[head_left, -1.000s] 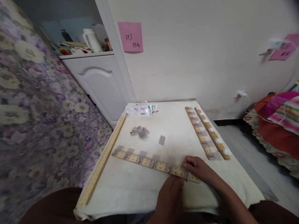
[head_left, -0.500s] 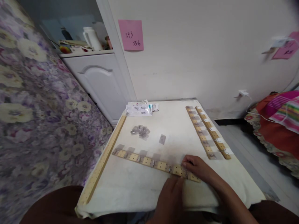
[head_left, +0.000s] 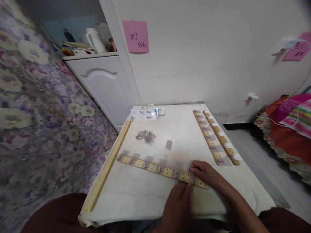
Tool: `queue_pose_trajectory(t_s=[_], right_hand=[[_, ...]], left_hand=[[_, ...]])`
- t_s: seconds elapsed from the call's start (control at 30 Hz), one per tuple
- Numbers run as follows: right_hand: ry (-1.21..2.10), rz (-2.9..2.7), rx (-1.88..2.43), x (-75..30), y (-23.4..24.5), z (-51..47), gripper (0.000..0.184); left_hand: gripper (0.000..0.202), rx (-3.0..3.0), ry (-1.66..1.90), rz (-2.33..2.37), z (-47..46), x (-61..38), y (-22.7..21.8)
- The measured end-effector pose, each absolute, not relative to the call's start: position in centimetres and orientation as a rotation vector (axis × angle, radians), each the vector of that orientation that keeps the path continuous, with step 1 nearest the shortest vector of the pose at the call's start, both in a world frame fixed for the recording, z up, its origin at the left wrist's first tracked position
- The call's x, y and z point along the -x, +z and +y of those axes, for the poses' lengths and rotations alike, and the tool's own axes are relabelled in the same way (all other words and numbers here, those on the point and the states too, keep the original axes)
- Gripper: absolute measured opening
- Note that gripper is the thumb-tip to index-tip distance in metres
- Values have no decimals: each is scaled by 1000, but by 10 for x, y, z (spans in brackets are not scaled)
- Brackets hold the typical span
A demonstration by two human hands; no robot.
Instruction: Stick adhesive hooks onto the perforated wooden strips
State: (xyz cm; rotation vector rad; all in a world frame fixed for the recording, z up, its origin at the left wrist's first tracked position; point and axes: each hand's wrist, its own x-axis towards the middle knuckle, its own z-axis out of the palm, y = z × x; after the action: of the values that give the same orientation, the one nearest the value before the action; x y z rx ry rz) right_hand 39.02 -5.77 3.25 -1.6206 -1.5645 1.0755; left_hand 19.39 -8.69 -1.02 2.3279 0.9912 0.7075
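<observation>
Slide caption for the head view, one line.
Left hand and right hand near the right end of a holed strip, a pile of clear pieces beyond it.

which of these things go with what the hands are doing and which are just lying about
Likely in use:
holed strip, at the left hand and right hand
loose pile of clear pieces
lone clear piece
perhaps the two strips at right
perhaps the packets

Lying about:
pink note reading 243
white jug
white plug

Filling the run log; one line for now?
left hand: at near edge of wooden strip; right hand: at its far edge; loose clear tab: beyond strip
</observation>
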Motion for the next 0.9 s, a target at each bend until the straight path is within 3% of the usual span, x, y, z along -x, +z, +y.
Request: queue_pose_trajectory(t_s=[0.9], right_hand=[[1097, -1577, 1614, -391, 35, -58, 19]], left_hand=[[39, -2368, 705, 993, -87, -194, -13]])
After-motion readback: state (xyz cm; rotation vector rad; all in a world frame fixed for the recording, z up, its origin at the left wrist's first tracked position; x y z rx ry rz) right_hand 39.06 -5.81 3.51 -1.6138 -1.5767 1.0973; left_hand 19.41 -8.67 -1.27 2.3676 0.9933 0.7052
